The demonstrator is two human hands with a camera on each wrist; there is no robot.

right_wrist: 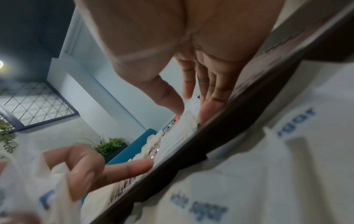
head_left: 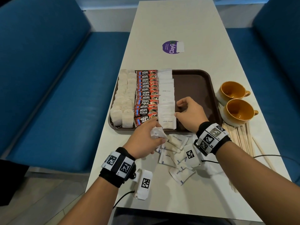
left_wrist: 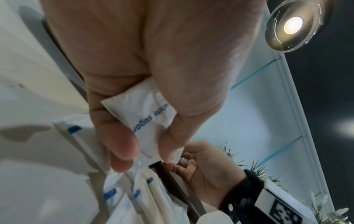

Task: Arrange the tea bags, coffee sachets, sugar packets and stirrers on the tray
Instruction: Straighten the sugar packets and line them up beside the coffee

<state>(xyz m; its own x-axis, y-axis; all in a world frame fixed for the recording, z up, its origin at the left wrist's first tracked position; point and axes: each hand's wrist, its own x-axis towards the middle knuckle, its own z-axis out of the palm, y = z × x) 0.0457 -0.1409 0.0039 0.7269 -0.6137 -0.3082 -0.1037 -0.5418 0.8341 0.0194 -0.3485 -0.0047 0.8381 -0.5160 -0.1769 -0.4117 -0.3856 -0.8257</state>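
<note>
- Fingers [left_wrist: 122, 145] of the left hand [head_left: 144, 142] are curling around a crumpled sugar packet [left_wrist: 145, 115], pinching it between thumb and fingertips just in front of the tray [head_left: 194, 82].
- Loose sugar packets [head_left: 176, 157] are lying in a heap on the table [head_left: 170, 23] right beside and below those fingers.
- Fingers [right_wrist: 208, 91] of the right hand [head_left: 190, 114] are stretching out nearly straight and gripping nothing, their tips touching the edge of the white row of sugar packets [head_left: 167, 101] on the tray.
- Coffee sachets [head_left: 146, 96] are sitting in a row just beyond that white row, with tea bags [head_left: 123, 101] farther left.
- Wooden stirrers [head_left: 240, 138] are lying on the table beside the right wrist, next to two cups [head_left: 237, 101].
</note>
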